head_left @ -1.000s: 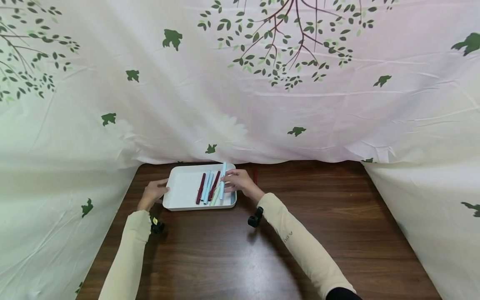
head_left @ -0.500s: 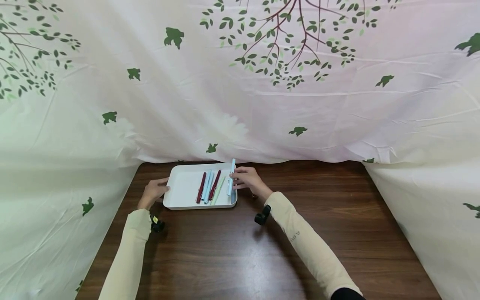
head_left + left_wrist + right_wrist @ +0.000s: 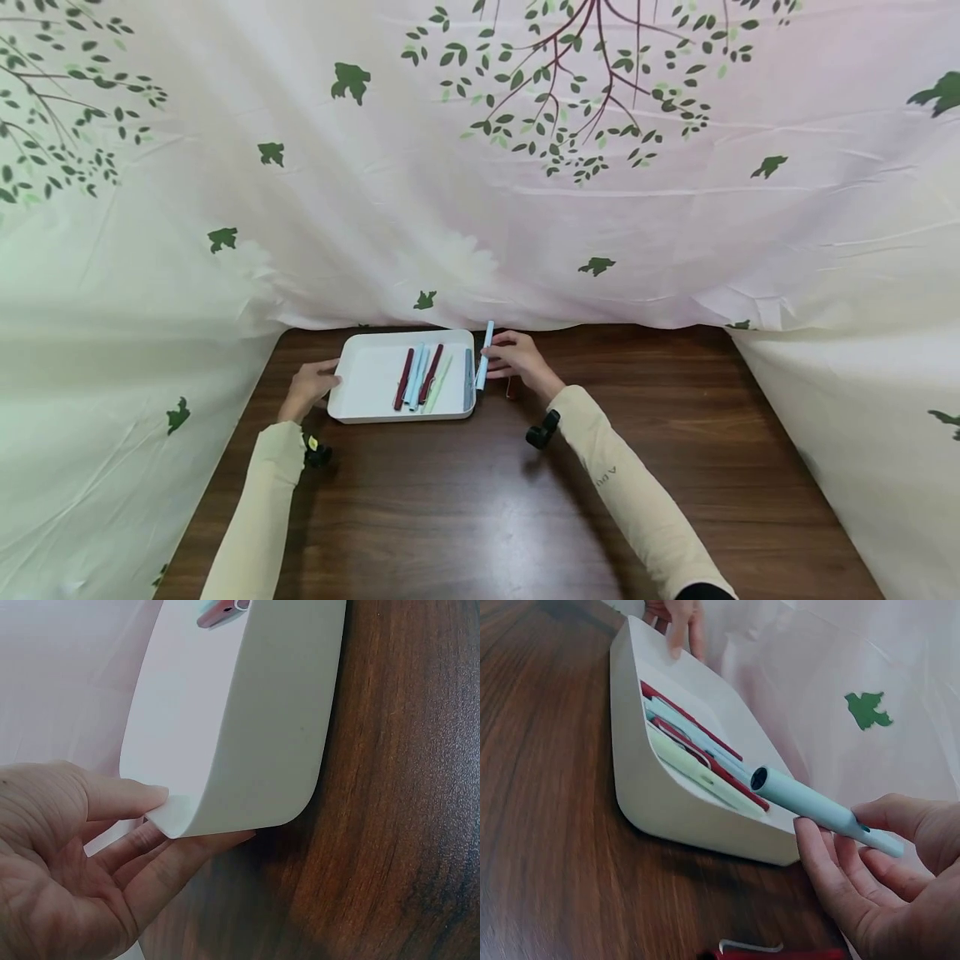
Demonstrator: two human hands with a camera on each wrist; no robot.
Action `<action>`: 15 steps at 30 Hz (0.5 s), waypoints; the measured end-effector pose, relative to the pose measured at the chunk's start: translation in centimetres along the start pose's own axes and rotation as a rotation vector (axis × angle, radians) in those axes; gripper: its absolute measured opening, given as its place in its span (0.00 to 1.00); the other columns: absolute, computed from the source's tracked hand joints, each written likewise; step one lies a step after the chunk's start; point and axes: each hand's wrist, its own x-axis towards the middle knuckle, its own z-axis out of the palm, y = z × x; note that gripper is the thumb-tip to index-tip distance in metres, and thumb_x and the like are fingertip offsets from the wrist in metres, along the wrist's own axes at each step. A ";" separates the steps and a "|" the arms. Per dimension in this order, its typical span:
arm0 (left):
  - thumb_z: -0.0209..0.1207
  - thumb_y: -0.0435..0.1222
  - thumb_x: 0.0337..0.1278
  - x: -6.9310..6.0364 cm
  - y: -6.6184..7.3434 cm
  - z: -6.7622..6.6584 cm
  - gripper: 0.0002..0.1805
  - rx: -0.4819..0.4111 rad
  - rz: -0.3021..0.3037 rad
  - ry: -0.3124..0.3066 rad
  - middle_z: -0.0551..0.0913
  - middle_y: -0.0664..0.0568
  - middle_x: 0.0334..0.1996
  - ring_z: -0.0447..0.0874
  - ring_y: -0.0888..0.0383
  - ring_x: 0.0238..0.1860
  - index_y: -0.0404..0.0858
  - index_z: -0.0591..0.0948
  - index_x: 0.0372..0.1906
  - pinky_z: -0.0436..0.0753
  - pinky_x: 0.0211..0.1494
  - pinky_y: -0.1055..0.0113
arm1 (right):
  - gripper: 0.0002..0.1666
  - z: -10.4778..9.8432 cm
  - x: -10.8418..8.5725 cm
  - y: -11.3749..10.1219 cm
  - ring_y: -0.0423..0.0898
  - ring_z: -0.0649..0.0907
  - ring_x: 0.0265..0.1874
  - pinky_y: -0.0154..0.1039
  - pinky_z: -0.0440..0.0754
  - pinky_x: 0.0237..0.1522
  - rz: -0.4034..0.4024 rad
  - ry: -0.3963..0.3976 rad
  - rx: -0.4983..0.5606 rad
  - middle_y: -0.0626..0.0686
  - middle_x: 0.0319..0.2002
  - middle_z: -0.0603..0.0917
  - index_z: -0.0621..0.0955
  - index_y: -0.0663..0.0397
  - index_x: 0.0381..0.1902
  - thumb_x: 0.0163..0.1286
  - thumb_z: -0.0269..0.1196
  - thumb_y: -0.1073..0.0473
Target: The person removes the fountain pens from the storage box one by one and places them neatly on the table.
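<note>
A light blue pen [image 3: 810,802] is pinched between the thumb and fingers of my right hand [image 3: 517,357], just beyond the tray's right end. In the head view it stands tilted, its upper end pointing toward the curtain. My left hand [image 3: 82,862] grips the left end of the white tray [image 3: 360,418], thumb on the rim and fingers beneath. Inside the tray lie dark red pens [image 3: 403,379], light blue pens [image 3: 415,379] and a pale green pen [image 3: 690,765], side by side. A grey-blue strip [image 3: 468,379] shows along the tray's right end; I cannot tell what it is.
Below my right hand, a red pen [image 3: 787,953] with a metal clip lies on the dark wooden table [image 3: 450,500], mostly out of view. A white curtain [image 3: 525,250] with printed leaves and birds hangs behind the table and along its sides.
My right hand has carried the light blue pen rightward, from over the tray to outside its right end. The pale green pen came into fuller view. My left hand stays on the tray.
</note>
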 end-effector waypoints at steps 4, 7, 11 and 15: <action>0.50 0.33 0.77 -0.2 0.0 -0.1 0.31 -0.001 0.001 0.001 0.63 0.25 0.76 0.77 0.32 0.65 0.33 0.64 0.80 0.88 0.49 0.50 | 0.24 -1.0 0.0 -0.1 0.48 0.90 0.30 0.54 0.89 0.48 0.014 0.011 -0.018 0.61 0.43 0.89 0.76 0.68 0.62 0.72 0.68 0.66; 0.50 0.33 0.77 -0.3 0.1 0.0 0.31 -0.006 0.005 0.005 0.64 0.25 0.75 0.78 0.32 0.64 0.32 0.64 0.80 0.89 0.46 0.52 | 0.24 -1.7 -0.1 -0.2 0.47 0.89 0.29 0.54 0.89 0.47 0.023 0.027 -0.033 0.59 0.40 0.88 0.76 0.68 0.62 0.71 0.69 0.66; 0.49 0.34 0.76 -0.4 0.1 -0.1 0.31 -0.012 0.013 0.006 0.66 0.26 0.74 0.79 0.34 0.63 0.32 0.64 0.80 0.88 0.43 0.54 | 0.23 -2.7 -0.3 -0.2 0.47 0.89 0.29 0.49 0.91 0.41 0.036 0.044 -0.077 0.57 0.38 0.88 0.77 0.68 0.61 0.72 0.68 0.66; 0.50 0.34 0.77 -0.6 0.1 -0.2 0.31 -0.020 0.022 0.004 0.67 0.26 0.74 0.80 0.35 0.61 0.31 0.64 0.80 0.88 0.41 0.57 | 0.22 -3.5 -0.6 -0.1 0.48 0.89 0.29 0.47 0.91 0.38 0.044 0.062 -0.122 0.60 0.42 0.90 0.77 0.70 0.61 0.73 0.67 0.67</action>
